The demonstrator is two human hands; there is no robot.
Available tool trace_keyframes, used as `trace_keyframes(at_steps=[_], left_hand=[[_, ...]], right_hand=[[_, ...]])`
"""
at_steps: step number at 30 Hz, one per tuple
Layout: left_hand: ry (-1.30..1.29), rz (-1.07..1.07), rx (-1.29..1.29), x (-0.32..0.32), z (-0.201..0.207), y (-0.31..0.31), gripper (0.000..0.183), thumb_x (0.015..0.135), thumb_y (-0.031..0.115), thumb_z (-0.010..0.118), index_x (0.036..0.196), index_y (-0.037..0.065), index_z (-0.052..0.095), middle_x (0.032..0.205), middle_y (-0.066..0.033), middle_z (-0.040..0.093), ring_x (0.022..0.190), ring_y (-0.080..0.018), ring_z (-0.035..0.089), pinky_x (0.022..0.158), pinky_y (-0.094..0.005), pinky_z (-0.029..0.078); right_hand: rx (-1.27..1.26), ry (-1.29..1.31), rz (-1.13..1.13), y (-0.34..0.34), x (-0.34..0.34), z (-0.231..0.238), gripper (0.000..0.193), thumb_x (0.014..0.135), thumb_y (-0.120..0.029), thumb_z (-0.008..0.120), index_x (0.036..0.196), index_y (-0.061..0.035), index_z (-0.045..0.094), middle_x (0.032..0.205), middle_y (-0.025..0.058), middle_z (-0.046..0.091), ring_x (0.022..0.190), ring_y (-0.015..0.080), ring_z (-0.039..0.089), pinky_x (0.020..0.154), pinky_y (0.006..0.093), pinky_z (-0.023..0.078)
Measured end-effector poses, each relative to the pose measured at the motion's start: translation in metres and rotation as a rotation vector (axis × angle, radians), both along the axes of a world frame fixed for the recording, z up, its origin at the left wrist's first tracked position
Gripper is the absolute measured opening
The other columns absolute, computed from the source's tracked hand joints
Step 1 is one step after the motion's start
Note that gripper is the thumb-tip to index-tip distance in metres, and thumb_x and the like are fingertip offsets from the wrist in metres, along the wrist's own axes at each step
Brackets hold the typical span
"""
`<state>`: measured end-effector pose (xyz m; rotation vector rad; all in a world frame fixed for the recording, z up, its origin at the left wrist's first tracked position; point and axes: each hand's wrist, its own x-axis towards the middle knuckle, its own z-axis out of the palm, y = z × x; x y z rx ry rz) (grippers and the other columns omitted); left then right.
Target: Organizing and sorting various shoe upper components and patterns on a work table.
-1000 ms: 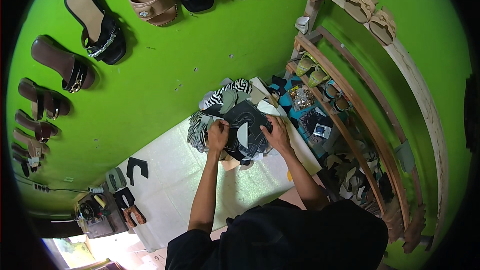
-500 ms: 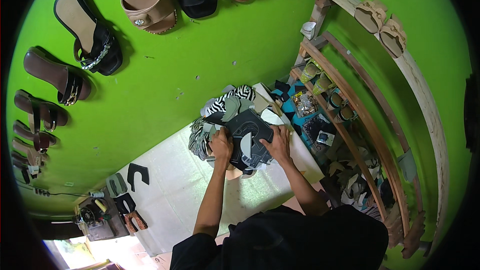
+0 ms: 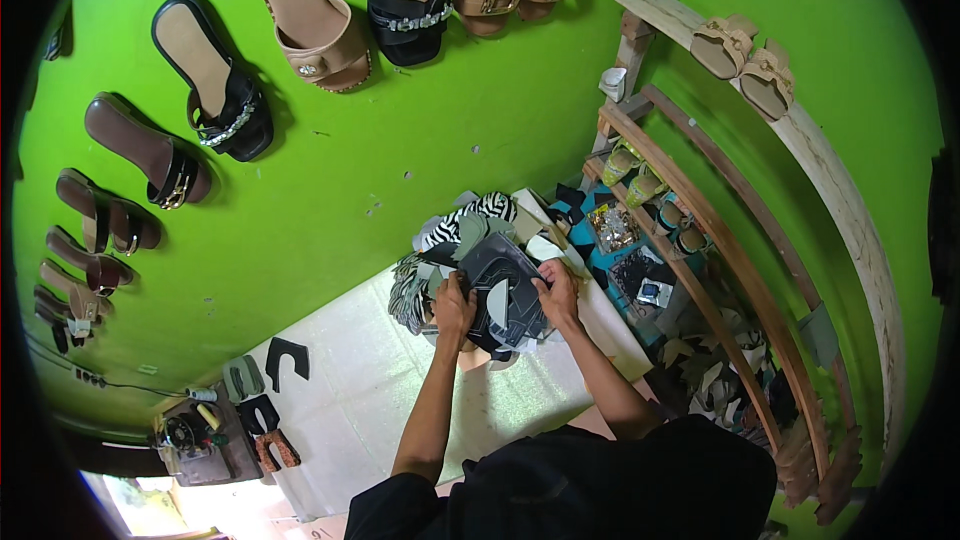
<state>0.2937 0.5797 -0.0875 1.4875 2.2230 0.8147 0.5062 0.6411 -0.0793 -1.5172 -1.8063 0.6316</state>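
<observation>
My two hands hold a black sheet of material with pale outlines on it, above a heap of scraps on the white table. The left edge of the sheet is gripped by my left hand, its fingers curled. At the opposite edge my right hand pinches it between thumb and fingers. A pale half-moon shape shows in the middle of the black material; whether it is a loose piece or a gap I cannot tell. Zebra-striped scraps and grey-green scraps lie around and behind the sheet.
Black, grey-green and brown U-shaped pieces lie at the table's left end, near a small machine. Sandals hang on the green wall. To the right stands a wooden rack with sandals, above bagged parts and more scraps.
The whole view has shifted slightly. The black sheet's far edge now looks more raised and curved. My right hand's fingers have drawn in at its edge; my left hand still grips the other side.
</observation>
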Motion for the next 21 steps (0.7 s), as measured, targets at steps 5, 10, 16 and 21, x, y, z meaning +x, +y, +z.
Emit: trace_keyframes(at_steps=[5, 10, 16, 21], left_hand=[[-0.024, 0.053, 0.197, -0.01, 0.012, -0.001, 0.038, 0.087, 0.016, 0.067, 0.122, 0.005, 0.055, 0.109, -0.0195, 0.063, 0.104, -0.0364, 0.06, 0.091, -0.045, 0.047], [-0.094, -0.057, 0.283, -0.037, 0.022, 0.005, 0.05, 0.092, 0.024, 0.065, 0.134, 0.001, 0.052, 0.127, -0.022, 0.06, 0.118, -0.0346, 0.057, 0.101, -0.0416, 0.044], [-0.849, -0.124, 0.272, -0.021, 0.082, -0.012, 0.037, 0.093, 0.013, 0.067, 0.125, -0.002, 0.058, 0.113, -0.0107, 0.067, 0.102, -0.0176, 0.063, 0.089, -0.0304, 0.05], [-0.899, -0.017, 0.264, -0.017, 0.094, -0.051, 0.018, 0.091, 0.005, 0.068, 0.107, 0.001, 0.063, 0.089, -0.0004, 0.066, 0.079, -0.0084, 0.06, 0.073, -0.024, 0.05]], right_hand=[[-0.063, 0.47, 0.175, -0.002, 0.005, 0.024, 0.019, 0.084, -0.004, 0.071, 0.101, -0.0029, 0.063, 0.082, 0.0046, 0.064, 0.074, 0.0129, 0.059, 0.069, 0.0266, 0.048], [-0.144, 0.768, 0.364, 0.0, 0.015, 0.061, 0.015, 0.088, 0.0, 0.067, 0.102, 0.0002, 0.062, 0.087, 0.0017, 0.063, 0.078, 0.0084, 0.058, 0.073, 0.0221, 0.047], [-0.247, 0.864, 0.415, -0.007, 0.032, 0.107, 0.015, 0.088, 0.002, 0.067, 0.102, 0.0001, 0.06, 0.091, 0.0013, 0.062, 0.084, 0.0064, 0.058, 0.077, 0.0203, 0.046], [-0.323, 0.927, 0.435, -0.011, 0.036, 0.101, 0.021, 0.087, 0.003, 0.068, 0.106, -0.0011, 0.059, 0.093, 0.003, 0.064, 0.087, 0.0075, 0.059, 0.079, 0.0206, 0.047]])
